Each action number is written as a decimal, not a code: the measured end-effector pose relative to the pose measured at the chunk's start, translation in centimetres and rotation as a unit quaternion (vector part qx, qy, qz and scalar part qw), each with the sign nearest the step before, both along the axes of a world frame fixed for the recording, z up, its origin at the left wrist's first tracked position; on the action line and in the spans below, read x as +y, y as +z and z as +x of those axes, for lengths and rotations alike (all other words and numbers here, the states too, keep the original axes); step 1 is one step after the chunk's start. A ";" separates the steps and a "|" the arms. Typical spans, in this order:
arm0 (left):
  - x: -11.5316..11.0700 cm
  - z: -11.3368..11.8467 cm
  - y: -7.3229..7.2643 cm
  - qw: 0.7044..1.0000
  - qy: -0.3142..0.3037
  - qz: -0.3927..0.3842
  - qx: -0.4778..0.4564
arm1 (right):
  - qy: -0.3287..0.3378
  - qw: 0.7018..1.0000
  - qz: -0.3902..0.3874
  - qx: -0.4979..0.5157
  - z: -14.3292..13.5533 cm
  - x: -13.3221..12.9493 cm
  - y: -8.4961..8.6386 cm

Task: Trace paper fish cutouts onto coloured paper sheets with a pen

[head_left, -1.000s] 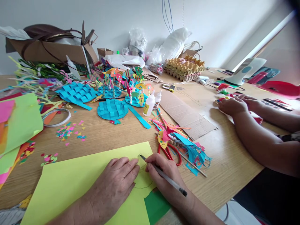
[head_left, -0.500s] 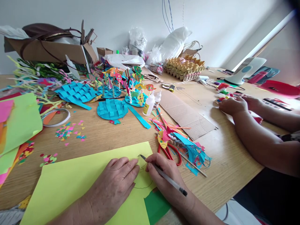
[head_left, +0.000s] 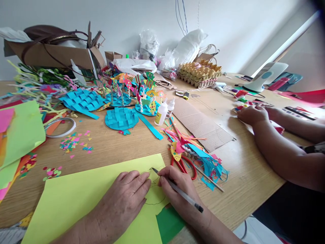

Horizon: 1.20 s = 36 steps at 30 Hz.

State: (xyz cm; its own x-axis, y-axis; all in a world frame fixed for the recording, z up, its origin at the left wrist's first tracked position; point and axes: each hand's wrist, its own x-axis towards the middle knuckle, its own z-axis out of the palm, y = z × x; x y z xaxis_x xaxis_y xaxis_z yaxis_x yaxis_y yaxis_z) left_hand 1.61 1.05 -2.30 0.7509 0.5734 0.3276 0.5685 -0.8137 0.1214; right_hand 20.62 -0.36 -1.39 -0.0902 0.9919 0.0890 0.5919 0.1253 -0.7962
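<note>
Holds the pen in the right hand, nearly closed, down to the thickness of the barrel, near the tip. Points the tip away from the wearer and leftward, onto the yellow-green paper; carries the long axis of the pen back toward the wearer and rightward. Shows no clear shift of pen or paper against the two preceding views, hence no readable advance in the drawn outline (faint, and partly covered by both hands). Spreads the paper beneath the grip and to its left. Lays the left hand flat on it, just left of the grip, with fingers together and nothing grasped, apparently as a steadying weight. Tucks green paper just below the grip, toward the wearer. Includes, just beyond and right of the grip, red-handled scissors and a yellow fish cutout; farther beyond, a glue bottle and a woven blue disc; well apart to the right, a co-worker's hand.
</note>
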 end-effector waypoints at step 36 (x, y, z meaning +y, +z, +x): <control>0.1 0.0 0.1 1.000 0.000 -0.005 0.001 | 0.006 1.000 0.003 -0.002 0.3 0.0 -0.2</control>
